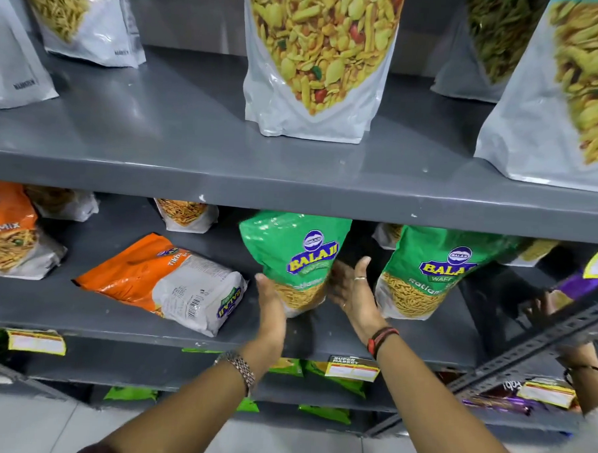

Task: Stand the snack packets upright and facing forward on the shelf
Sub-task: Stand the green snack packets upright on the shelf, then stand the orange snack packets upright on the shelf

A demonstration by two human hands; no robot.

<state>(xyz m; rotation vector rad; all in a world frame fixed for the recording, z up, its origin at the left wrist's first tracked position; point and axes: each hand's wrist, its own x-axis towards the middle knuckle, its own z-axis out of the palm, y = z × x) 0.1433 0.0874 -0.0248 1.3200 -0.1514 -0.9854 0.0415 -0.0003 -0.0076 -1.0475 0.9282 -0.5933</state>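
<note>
From the head camera, you are working on the middle shelf (320,340). The green packet (294,260) stands there between your two hands, its printed front turned to you, and its top leans a little to the left under the edge of the upper shelf (224,185). Your left hand (270,304) lies flat against the lower left side of the packet, fingers straight and together. Your right hand (353,290) presses on the right side with an open palm, thumb up. So neither hand is closed around the packet; both are open and hold it between the palms.

To do this step well, I think you should push the bottom of the packet flat on the shelf first, so the contents settle down and make a base. Then bring the top straight, and let go slowly, one hand after the other, to see if it stays standing. It seems good to line it up with the second green packet (436,273), which stands just beside on the right and also faces forward.

Both your forearms reach forward and upward from the bottom of the picture, wrists nearly straight, a metal watch (240,366) on the left wrist and a red and black band (382,337) on the right.

The orange packet (161,278) to the left lies flat on its side with the back label showing, so it probably needs your attention next. At the far right, another person's hand (540,308) is partly seen behind a slotted metal bar (539,343); what it does I cannot tell.
</note>
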